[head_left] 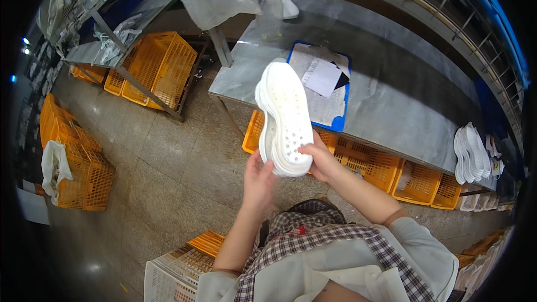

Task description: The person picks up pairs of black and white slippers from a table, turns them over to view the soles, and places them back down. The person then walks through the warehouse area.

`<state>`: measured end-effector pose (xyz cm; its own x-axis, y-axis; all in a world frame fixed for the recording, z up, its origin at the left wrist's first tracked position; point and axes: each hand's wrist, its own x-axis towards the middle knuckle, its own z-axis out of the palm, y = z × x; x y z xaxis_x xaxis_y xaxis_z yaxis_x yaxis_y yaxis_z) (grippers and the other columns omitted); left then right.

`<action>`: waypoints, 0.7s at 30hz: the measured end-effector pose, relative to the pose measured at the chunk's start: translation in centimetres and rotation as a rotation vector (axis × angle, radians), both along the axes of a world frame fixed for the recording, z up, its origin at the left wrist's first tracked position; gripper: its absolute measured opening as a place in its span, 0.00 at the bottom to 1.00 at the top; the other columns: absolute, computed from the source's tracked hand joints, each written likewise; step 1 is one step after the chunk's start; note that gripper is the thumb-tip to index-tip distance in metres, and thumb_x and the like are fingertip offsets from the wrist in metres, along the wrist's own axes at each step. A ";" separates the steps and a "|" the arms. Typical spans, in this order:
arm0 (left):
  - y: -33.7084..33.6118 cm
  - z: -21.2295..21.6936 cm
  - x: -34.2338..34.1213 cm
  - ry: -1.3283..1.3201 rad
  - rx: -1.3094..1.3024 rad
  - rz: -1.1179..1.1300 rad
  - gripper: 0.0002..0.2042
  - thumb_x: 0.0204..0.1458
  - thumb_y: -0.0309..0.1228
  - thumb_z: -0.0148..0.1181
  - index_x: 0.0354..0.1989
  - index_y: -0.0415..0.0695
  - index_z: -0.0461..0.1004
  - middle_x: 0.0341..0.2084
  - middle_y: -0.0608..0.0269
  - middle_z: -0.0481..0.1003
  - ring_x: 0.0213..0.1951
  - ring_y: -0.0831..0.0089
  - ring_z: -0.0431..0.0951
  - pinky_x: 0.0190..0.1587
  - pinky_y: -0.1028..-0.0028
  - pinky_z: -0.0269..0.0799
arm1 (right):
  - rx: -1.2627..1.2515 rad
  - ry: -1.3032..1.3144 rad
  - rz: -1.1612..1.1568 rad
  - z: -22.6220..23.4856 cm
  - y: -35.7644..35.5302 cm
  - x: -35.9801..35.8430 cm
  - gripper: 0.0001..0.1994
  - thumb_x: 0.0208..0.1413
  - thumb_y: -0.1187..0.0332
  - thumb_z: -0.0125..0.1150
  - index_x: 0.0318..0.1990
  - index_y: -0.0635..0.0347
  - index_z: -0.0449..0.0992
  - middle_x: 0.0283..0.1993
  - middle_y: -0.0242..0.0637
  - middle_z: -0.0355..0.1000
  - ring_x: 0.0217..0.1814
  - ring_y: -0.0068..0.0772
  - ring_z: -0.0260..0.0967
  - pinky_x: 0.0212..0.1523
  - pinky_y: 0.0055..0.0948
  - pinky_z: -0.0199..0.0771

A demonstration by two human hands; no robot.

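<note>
Got a white shoe sole [284, 118] up in front of me, held in the air just off the near edge of the bench [391, 95], bottom end toward me and its face full of little holes showing. My left hand [258, 176] is cupped under the lower left side of it, fingers curled onto the edge, and my right hand [320, 159] has the lower right corner pinched, thumb on the face and fingers wrapped behind, so both hands are closed on it. On the bench just past the sole there's a blue clipboard [321, 86] with papers on it, and a clear plastic bottle [271, 14] stands near the far left corner. Over at the right end of the bench sits a row of white soles [472, 154] stood on edge, packed against each other. As for bins: the orange crates [386, 170] under the near edge of the bench are lined up side by side, and I can't really tell what's in them from here apart from something pale in one. More orange crates [154, 67] sit under the next table on the left, and a stack of them [75, 170] on the floor at far left has a white cloth [53, 162] draped over it. A white crate [173, 277] and an orange one [210, 242] are down by my left elbow, contents hidden.
</note>
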<state>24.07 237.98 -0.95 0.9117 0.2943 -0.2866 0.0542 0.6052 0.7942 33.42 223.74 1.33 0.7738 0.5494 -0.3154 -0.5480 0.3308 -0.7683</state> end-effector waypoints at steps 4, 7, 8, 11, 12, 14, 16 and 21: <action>4.9 -0.2 0.6 0.021 0.140 0.031 0.26 0.57 0.31 0.50 0.62 0.42 0.49 0.58 0.53 0.56 0.55 0.65 0.64 0.51 0.66 0.69 | 0.045 0.056 0.076 -0.4 6.4 4.2 0.36 0.43 0.76 0.49 0.63 0.66 0.45 0.58 0.49 0.58 0.58 0.43 0.62 0.55 0.41 0.68; 7.7 -1.7 -0.4 0.085 0.194 -0.003 0.25 0.57 0.32 0.51 0.62 0.46 0.51 0.59 0.56 0.55 0.56 0.67 0.63 0.50 0.66 0.67 | -0.082 0.012 0.007 -0.6 10.4 6.8 0.37 0.44 0.76 0.48 0.63 0.64 0.41 0.57 0.49 0.59 0.56 0.45 0.65 0.51 0.48 0.72; 8.9 -2.7 -1.3 0.054 0.198 -0.026 0.25 0.57 0.32 0.51 0.62 0.46 0.52 0.59 0.57 0.55 0.55 0.67 0.63 0.50 0.66 0.67 | -0.103 0.018 0.064 -0.4 11.2 7.7 0.37 0.48 0.72 0.50 0.64 0.62 0.38 0.58 0.50 0.58 0.54 0.44 0.66 0.46 0.50 0.74; 11.3 -7.3 -5.7 0.194 0.261 -0.030 0.17 0.55 0.31 0.53 0.53 0.44 0.63 0.46 0.63 0.68 0.45 0.73 0.70 0.42 0.73 0.68 | -0.178 -0.060 0.059 -0.1 13.4 8.7 0.39 0.56 0.55 0.53 0.65 0.59 0.35 0.59 0.50 0.57 0.56 0.45 0.64 0.46 0.53 0.73; 12.1 -9.1 -7.7 0.264 0.260 -0.024 0.15 0.55 0.31 0.54 0.50 0.44 0.64 0.41 0.65 0.70 0.42 0.75 0.71 0.38 0.75 0.68 | -0.229 -0.036 0.043 0.0 13.8 8.7 0.39 0.57 0.54 0.53 0.65 0.58 0.35 0.60 0.50 0.55 0.58 0.46 0.62 0.48 0.54 0.70; 13.1 -12.3 -12.1 0.381 0.243 0.023 0.12 0.55 0.31 0.54 0.46 0.44 0.67 0.34 0.68 0.72 0.36 0.77 0.72 0.33 0.77 0.67 | -0.302 -0.016 0.031 0.0 13.8 8.3 0.39 0.57 0.52 0.51 0.65 0.57 0.34 0.63 0.51 0.51 0.61 0.48 0.58 0.53 0.57 0.65; 13.4 -14.6 -16.4 0.475 0.219 0.063 0.10 0.55 0.31 0.54 0.44 0.44 0.67 0.31 0.69 0.72 0.33 0.78 0.72 0.31 0.78 0.66 | -0.399 -0.058 0.000 -0.5 13.0 7.1 0.38 0.58 0.46 0.46 0.66 0.55 0.36 0.67 0.50 0.42 0.68 0.51 0.45 0.59 0.58 0.53; 14.5 -15.9 -24.4 0.673 0.156 0.050 0.16 0.53 0.34 0.57 0.47 0.42 0.67 0.36 0.64 0.73 0.37 0.75 0.73 0.35 0.76 0.68 | -0.503 -0.116 -0.196 -4.9 10.9 -1.6 0.24 0.57 0.52 0.49 0.56 0.54 0.57 0.53 0.37 0.61 0.51 0.32 0.62 0.48 0.41 0.63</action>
